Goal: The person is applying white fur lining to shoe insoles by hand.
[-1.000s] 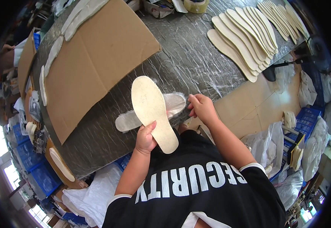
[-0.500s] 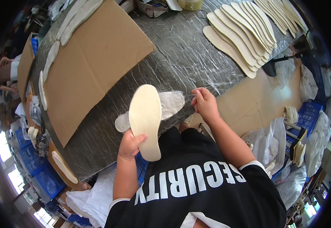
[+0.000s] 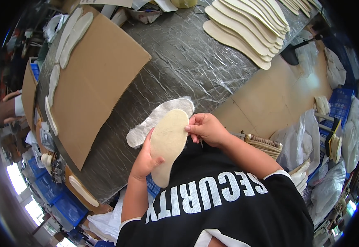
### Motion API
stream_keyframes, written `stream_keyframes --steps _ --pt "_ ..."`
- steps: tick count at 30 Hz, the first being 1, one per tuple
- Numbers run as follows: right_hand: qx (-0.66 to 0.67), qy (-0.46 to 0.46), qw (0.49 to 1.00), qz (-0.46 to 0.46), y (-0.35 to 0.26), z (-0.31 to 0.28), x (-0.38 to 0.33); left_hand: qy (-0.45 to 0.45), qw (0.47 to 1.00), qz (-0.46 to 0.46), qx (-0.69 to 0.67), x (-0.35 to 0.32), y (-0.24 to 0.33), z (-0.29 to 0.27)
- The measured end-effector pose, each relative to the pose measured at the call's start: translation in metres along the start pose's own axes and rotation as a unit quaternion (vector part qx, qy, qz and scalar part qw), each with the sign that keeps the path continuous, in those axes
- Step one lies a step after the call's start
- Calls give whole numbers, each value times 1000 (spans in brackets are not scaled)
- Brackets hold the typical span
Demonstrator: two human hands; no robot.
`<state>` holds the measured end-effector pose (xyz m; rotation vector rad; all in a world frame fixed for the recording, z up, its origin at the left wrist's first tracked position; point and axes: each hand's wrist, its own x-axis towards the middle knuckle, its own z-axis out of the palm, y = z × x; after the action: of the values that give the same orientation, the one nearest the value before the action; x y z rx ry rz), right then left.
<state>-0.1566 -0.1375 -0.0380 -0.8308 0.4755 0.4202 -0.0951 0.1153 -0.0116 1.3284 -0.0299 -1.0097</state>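
A cream shoe insole (image 3: pixel 169 142) is held up over the table's near edge. My left hand (image 3: pixel 143 162) grips its left side, thumb on the front face and fingers mostly hidden behind. At the insole's upper right edge, my right hand (image 3: pixel 206 129) is closed, its thumb and fingertips pinching there; whether loose fibre is between them is too small to tell. Beyond the held insole, a whitish, fuzzy-edged insole-shaped piece (image 3: pixel 146 126) lies on the dark table, partly covered from view.
Overlapping cream insoles (image 3: pixel 245 31) lie at the far right of the plastic-covered table (image 3: pixel 175 61). A brown cardboard sheet (image 3: pixel 97 74) covers the left, with white insole pieces (image 3: pixel 74 39) along its far edge. Plastic bags (image 3: pixel 299 136) and a blue crate (image 3: pixel 341 105) stand to the right.
My right hand has come left and down to the insole's edge. The held insole has tilted rightward and sits slightly lower; the view has shifted a little.
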Motion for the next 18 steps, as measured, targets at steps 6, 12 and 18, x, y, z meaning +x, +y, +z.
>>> stream_keyframes --steps 6,12,18 --pt "-178 30 981 -74 -2 8 -16 43 812 39 580 5 21 49" --pt "79 75 962 -250 -13 -56 -36 -62 992 -33 107 19 0 25" --pt "-618 469 581 -248 -10 -194 -92 -174 978 -101 -58 37 0 -9"
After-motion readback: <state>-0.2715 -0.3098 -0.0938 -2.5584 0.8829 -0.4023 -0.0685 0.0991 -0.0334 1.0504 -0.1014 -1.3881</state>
